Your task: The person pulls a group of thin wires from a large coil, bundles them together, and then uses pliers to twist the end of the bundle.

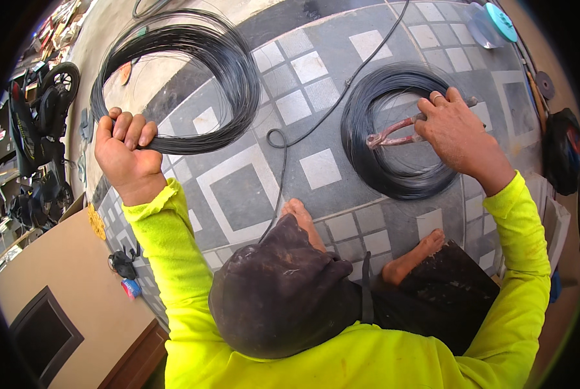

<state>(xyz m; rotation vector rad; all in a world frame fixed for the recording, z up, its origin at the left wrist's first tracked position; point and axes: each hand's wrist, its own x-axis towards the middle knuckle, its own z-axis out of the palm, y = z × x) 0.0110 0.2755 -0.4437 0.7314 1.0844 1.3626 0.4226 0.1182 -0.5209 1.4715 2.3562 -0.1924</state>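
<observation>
Yellow-sleeved left hand [125, 152], raised, clenches a black wire coil [176, 78]; right hand [455, 133] grasps red pliers [394, 135] over another coil [397, 129].

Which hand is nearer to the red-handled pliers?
Right. The right hand grips the pliers over the smaller wire coil; the left hand holds the larger coil, far away.

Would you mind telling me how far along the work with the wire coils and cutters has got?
Nothing looks cut or bundled yet. In hand: the left hand grips the large coil of black wire, lifted at its near edge; the right hand holds red-handled cutters over the smaller coil lying on the tiled floor. Both coils look whole.
</observation>
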